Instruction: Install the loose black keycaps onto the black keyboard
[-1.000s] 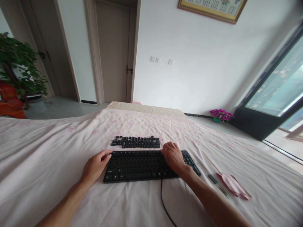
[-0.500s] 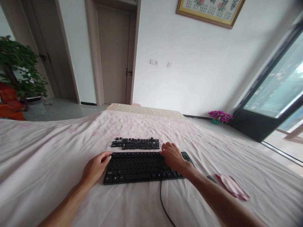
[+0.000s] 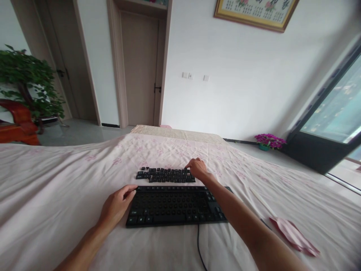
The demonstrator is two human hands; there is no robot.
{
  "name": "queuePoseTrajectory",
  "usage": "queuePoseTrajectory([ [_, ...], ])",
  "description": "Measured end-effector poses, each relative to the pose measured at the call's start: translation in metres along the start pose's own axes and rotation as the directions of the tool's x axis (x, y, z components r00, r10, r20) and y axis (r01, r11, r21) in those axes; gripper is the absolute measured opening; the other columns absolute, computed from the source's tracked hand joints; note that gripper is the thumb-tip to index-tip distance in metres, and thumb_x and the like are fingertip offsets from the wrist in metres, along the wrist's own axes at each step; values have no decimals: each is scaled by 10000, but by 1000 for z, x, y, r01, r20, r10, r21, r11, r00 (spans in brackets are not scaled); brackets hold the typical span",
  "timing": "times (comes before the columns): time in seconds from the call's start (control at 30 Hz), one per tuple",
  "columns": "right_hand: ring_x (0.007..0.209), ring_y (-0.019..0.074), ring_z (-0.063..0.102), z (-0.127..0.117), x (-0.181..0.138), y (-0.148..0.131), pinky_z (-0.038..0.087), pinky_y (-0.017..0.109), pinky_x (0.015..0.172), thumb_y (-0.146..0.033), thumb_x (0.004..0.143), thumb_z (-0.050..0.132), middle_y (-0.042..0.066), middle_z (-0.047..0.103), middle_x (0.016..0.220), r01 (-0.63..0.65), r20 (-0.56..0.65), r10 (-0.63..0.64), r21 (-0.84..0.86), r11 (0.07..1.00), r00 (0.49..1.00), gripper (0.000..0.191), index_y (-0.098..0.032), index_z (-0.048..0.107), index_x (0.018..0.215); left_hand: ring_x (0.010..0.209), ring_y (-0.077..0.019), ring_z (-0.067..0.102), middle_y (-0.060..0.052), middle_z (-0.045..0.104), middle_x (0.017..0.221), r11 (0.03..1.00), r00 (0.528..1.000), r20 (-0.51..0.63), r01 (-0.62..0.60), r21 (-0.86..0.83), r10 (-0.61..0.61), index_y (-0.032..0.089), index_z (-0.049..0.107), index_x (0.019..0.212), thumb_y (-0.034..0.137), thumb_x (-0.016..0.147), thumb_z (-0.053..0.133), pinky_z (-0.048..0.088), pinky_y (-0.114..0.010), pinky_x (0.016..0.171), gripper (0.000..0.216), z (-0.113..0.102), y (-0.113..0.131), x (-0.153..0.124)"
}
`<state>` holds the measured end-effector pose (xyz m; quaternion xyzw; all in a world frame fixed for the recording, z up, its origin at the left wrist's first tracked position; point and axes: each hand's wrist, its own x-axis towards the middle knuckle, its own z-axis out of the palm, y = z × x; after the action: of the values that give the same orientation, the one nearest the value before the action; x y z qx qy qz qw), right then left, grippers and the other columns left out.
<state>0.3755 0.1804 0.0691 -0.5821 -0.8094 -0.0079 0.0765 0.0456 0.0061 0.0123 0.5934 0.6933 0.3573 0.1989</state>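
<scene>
A black keyboard [image 3: 166, 219] lies flat on the cloth in front of me, most of its middle rows without keycaps. My left hand [image 3: 120, 199] grips its upper left corner between thumb and fingers. Just beyond the keyboard, several loose black keycaps [image 3: 166, 175] are laid out in rows. At the right end of their top row is my right hand [image 3: 198, 166], its fingertips pinched on a small keycap [image 3: 185, 168], partly covered. My right forearm passes over the keyboard's right part and hides some of its keys.
A pale flowered cloth [image 3: 93, 169] with folds covers the surface. The keyboard's black cable [image 3: 198, 241] runs toward me. To the right lie a pink cloth piece [image 3: 295, 235] and a thin pale strip [image 3: 261, 199]. A potted magenta plant [image 3: 269, 141] stands by the far wall.
My right hand has moved from the keyboard's top edge forward to the loose keycaps' right end. My left hand keeps its hold on the corner. The view has shifted slightly.
</scene>
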Motion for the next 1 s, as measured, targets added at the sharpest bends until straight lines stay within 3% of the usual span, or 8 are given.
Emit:
queuePoseTrajectory([
  [0.3, 1054, 226, 494, 4, 24, -3, 342, 296, 844, -156, 750, 586, 39, 703, 1045, -22, 31, 23, -46, 999, 999, 259, -279, 774, 877, 996, -187, 659, 12, 721, 1077, 1000, 1000, 10, 10, -4, -10, 277, 670, 1073, 454, 840, 455, 474, -251, 870, 363, 1, 0, 0],
  [0.6, 1020, 232, 541, 4, 35, -6, 375, 288, 834, -233, 737, 682, 66, 732, 872, -33, 18, 33, -21, 999, 999, 140, -244, 779, 837, 985, -182, 667, 19, 724, 1074, 1000, 1000, 0, 0, 2, 0, 279, 678, 1059, 443, 834, 465, 483, -239, 856, 351, 1, -3, 1],
  [0.77, 1007, 217, 564, -10, 7, 6, 397, 283, 822, -324, 807, 624, 34, 733, 890, -37, -33, 39, 55, 998, 999, 198, -271, 767, 935, 983, -187, 667, 16, 724, 1074, 1000, 1000, -1, -5, 7, 5, 279, 675, 1065, 453, 835, 462, 485, -241, 845, 358, 0, -1, 0],
  [1.0, 940, 203, 577, -28, -73, 37, 403, 289, 823, -350, 813, 624, 11, 718, 915, 27, -129, 1, 210, 977, 992, 170, -284, 765, 882, 973, -180, 664, 34, 724, 1069, 999, 1000, 7, 4, 35, -4, 288, 670, 1068, 451, 832, 457, 477, -226, 820, 357, -1, 1, -1],
])
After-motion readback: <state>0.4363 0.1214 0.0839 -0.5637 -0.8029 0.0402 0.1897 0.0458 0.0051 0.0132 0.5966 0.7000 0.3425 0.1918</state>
